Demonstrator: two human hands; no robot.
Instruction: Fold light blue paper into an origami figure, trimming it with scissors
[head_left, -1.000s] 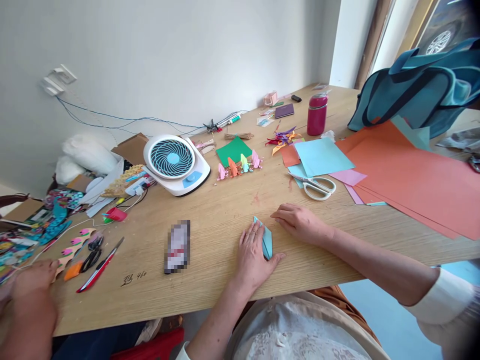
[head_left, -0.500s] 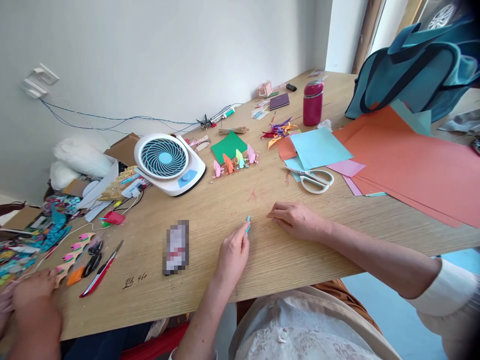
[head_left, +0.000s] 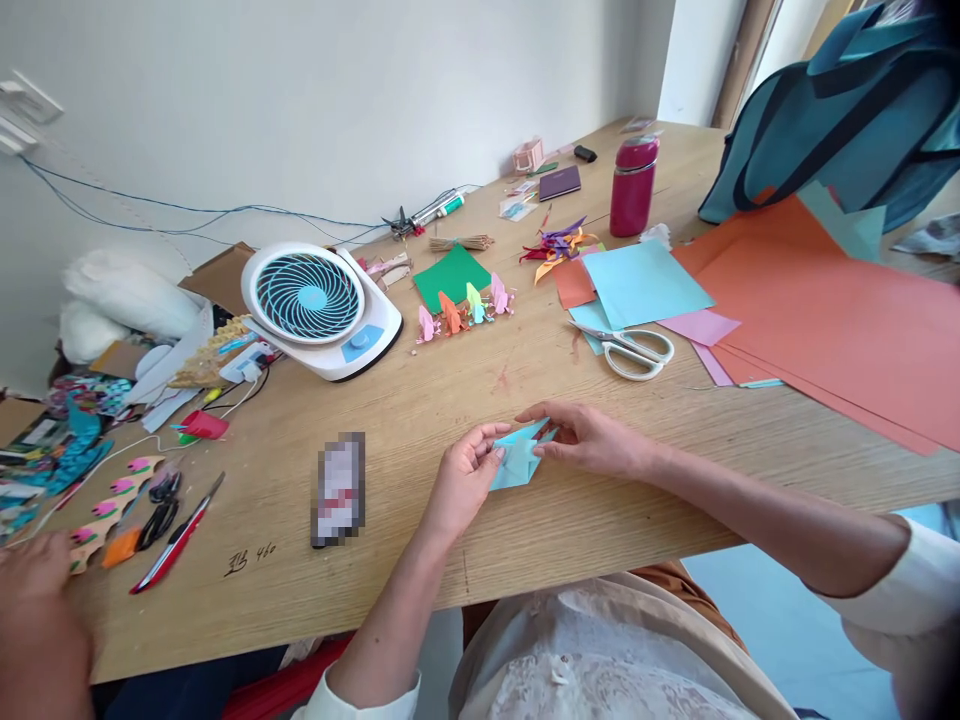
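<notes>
Wooden table point(head_left: 645, 520), scrawled perhaps "460" point(head_left: 264, 552); left hand point(head_left: 463, 478) and right hand point(head_left: 589, 440) pinch blue paper point(head_left: 517, 462).

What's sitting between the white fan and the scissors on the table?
A row of little folded paper figures, pink, orange and green, stands between the fan and the scissors, in the head view. A green sheet lies just behind them.

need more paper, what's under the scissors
The scissors blades lie on a light blue sheet; the handles rest on the table. Anything beneath that sheet is covered.
</notes>
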